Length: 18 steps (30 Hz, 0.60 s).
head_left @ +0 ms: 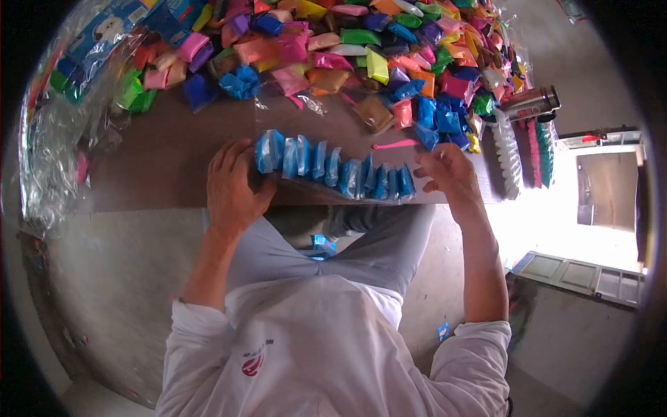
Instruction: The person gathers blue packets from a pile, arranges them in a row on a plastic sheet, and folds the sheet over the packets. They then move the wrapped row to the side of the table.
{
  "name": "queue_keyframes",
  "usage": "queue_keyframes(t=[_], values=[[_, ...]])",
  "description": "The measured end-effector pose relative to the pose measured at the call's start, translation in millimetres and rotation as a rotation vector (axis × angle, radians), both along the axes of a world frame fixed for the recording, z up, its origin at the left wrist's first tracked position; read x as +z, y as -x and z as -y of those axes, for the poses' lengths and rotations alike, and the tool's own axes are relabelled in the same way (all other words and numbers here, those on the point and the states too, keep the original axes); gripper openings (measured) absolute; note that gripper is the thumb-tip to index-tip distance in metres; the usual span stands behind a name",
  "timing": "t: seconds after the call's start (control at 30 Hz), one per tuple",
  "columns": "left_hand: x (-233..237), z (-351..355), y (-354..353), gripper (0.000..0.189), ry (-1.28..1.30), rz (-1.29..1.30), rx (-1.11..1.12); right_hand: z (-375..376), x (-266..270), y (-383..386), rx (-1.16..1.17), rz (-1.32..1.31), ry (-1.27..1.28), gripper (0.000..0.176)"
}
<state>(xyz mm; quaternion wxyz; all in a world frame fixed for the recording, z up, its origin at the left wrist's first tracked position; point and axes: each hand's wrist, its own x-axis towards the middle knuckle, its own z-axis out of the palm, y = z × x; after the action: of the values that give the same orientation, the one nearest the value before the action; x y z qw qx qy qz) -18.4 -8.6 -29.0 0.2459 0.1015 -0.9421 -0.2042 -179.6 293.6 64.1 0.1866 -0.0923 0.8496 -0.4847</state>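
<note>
A row of small blue packets point(325, 165) in clear wrapping stands on edge along the front of the brown table point(160, 163). Beside its left end, my left hand point(238, 187) rests on the table, fingers spread and the thumb close to the row, holding nothing. Just past the right end of the row is my right hand point(450, 175), its fingers loosely bent and apart, with nothing visible in them. A pink plastic stick point(397, 144) lies behind the row, near my right fingertips.
A large heap of colourful packets point(326, 42) covers the back of the table. Clear plastic bags point(48, 160) hang at the left. A steel flask point(528, 104) lies at the right, by white, pink and green ridged strips point(507, 156). Blue wrappers point(443, 331) are on the floor.
</note>
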Motion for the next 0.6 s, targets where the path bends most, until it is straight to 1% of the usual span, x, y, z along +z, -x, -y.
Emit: queue_keyframes(t=[0.1, 0.17, 0.23, 0.3, 0.33, 0.4, 0.43, 0.47, 0.5, 0.53, 0.6], values=[[-5, 2, 1, 0.047, 0.014, -0.010, -0.015, -3, 1, -4, -0.004, 0.069, 0.081, 0.024], [-4, 3, 1, 0.048, 0.024, 0.004, -0.016, -1, 3, -5, 0.129, 0.142, -0.030, 0.029], [-4, 4, 0, 0.049, 0.039, 0.021, -0.014, -8, -5, 0, 0.105, 0.169, -0.020, 0.029], [-3, 6, -3, 0.053, -0.015, 0.052, -0.028, -11, -15, 2, 0.090, 0.199, 0.000, 0.030], [1, 8, -5, 0.053, 0.003, 0.056, -0.023, -12, -19, 1, 0.104, 0.156, -0.009, 0.030], [11, 11, -9, 0.058, -0.224, 0.094, -0.060, -8, -23, -3, 0.128, 0.114, 0.009, 0.032], [13, 13, -13, 0.058, -0.198, 0.098, -0.049, -4, -23, -6, 0.072, 0.038, 0.032, 0.033], [13, 15, -17, 0.059, -0.249, 0.104, -0.057, -2, -25, -9, 0.011, -0.035, 0.053, 0.035], [13, 16, -20, 0.060, -0.304, 0.111, -0.066, -4, -30, -10, -0.010, -0.028, 0.127, 0.038], [15, 17, -20, 0.060, -0.286, 0.117, -0.059, -9, -37, -10, -0.005, -0.021, 0.146, 0.038], [19, 20, -18, 0.063, -0.461, 0.160, -0.103, -18, -53, -11, 0.037, -0.055, 0.297, 0.051]])
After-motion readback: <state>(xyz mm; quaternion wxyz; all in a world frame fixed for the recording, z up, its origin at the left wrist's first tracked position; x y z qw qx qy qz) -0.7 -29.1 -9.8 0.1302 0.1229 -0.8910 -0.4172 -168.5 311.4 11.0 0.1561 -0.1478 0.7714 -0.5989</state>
